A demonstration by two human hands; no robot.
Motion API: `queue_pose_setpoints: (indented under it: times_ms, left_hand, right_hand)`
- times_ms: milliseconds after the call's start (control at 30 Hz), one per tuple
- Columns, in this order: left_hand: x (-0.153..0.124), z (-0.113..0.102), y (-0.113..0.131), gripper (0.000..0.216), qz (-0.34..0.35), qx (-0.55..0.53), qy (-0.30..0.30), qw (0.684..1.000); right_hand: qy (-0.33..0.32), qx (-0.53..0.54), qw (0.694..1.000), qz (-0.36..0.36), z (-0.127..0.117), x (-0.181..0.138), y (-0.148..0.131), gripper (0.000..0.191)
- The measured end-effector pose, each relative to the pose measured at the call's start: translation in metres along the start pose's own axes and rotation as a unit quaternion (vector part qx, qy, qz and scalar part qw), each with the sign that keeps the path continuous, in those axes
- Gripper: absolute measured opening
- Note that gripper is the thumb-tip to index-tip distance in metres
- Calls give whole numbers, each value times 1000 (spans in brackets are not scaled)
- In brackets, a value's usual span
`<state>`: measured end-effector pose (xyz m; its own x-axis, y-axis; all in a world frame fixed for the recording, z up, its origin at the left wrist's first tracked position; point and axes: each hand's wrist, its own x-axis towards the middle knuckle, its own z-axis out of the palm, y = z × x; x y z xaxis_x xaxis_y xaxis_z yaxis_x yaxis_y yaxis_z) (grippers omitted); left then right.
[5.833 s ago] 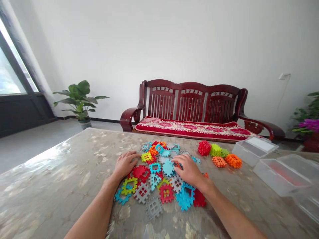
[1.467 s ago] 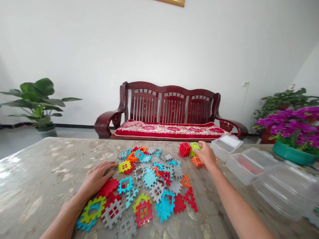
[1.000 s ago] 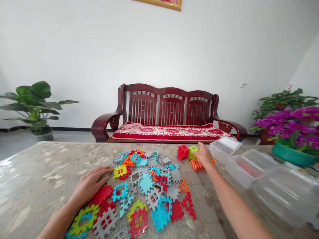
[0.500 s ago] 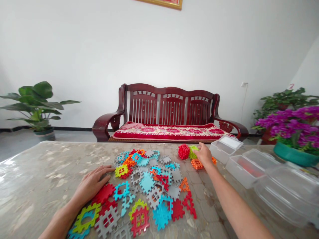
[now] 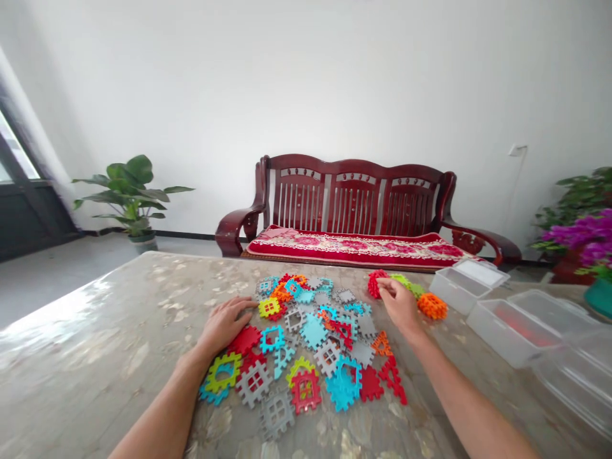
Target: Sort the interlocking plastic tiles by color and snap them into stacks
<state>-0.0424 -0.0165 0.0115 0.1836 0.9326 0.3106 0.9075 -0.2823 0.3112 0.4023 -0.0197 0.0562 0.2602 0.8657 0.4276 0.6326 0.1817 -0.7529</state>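
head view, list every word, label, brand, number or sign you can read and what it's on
No text can be read anywhere in this view.
Toothed plastic pieces: no letters or numbers made out.
Clear boxes: no readable label or brand; any small moulded mark would be too blurred to read.
Wall: no readable sign.

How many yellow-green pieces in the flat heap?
3: a window piece beside the left hand, a frame at the near left, and an arch partly under a red piece. Others may hide.
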Motion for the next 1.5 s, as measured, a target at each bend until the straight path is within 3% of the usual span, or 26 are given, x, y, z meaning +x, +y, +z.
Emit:
queue_pose_setpoints:
  times_ms: [133,267,467,600,700,867,1067,1200,1400,1500]
  left_hand:
    - [-2,-2,5,37,-7,6,-2,1000]
    - [-2,0,4,37,-1,13,-11,1000]
    - [1,7,-7,38,26,11,-7,1000]
    - [2,9,-11,37,30,19,-14,999]
    - [3,8,-10,38,29,20,-25,999]
    - [3,7,-10,40,23,15,-34,999]
    - [3,6,-10,38,28,1,-27,999]
    - [4,7,-11,38,33,4,-24,999]
    - [5,8,-13,39,38,4,-19,999]
    - [6,9,-16,38,42,6,-15,999]
  right_hand:
    - [-133,-52,987,-72,38,-30,-38,30]
    - [-190,-113,961,-164,77,-47,-84,30]
    - [-282,-156,895,-308,144,-50,-144,33]
    - [-324,-231,864,-307,176,-52,-162,34]
    - [-330,-254,854,-313,183,-56,-164,29]
    - [-323,-238,869,-289,170,-56,-159,23]
    - [-229,-94,963,-105,123,-39,-135,41]
    - [-161,-33,986,-29,80,-29,-100,45]
    - [-182,6,983,-21,27,-17,-39,33]
    - [-87,-37,995,-15,-6,8,-5,32]
